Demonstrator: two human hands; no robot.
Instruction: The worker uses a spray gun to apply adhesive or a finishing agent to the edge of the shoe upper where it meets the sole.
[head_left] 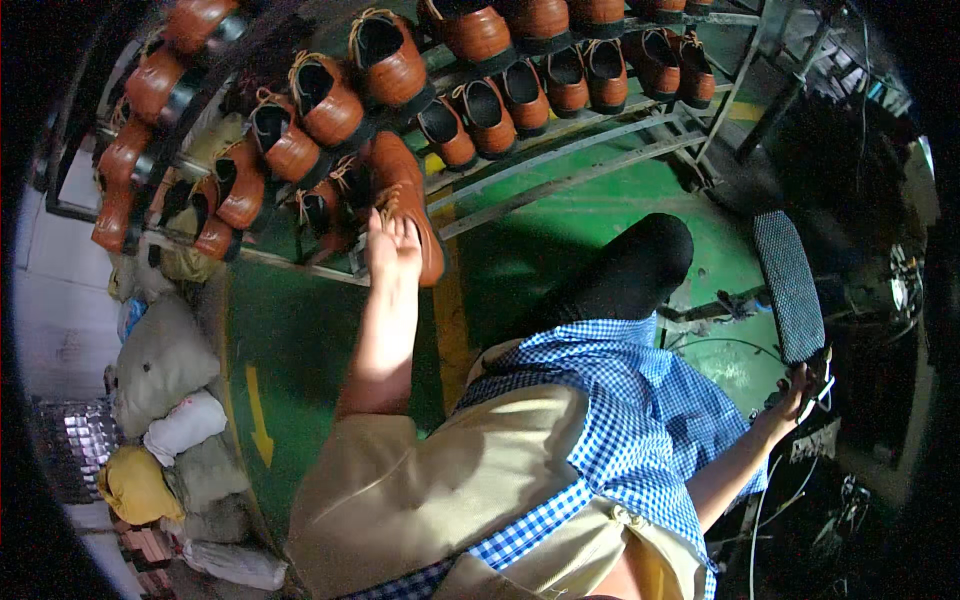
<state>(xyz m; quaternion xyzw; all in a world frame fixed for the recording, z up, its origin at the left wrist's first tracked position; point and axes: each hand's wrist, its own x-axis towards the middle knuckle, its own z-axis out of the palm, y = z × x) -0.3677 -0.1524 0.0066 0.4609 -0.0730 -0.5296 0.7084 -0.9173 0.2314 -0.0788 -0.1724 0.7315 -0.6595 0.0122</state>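
My left hand (pixel 395 248) reaches forward to the shoe rack, fingers against a reddish-brown leather lace-up shoe (pixel 432 250). The shoe has tan laces and tilts toe-down, and my hand grips it by its laced upper. Off to the right, my right hand (pixel 790 398) has its fingers curled at the near end of a long speckled grey pad (pixel 788 290). Something dark with a pale metal edge is by those fingers, too shadowed to make out.
A metal rack (pixel 590 165) holds rows of similar brown shoes (pixel 485 115) ahead. Stuffed sacks (pixel 168 350) and a yellow bundle (pixel 140 485) lie at left. The green floor (pixel 300 350) carries yellow markings. Dark machinery and cables (pixel 755 540) stand at right, near my knee (pixel 640 265).
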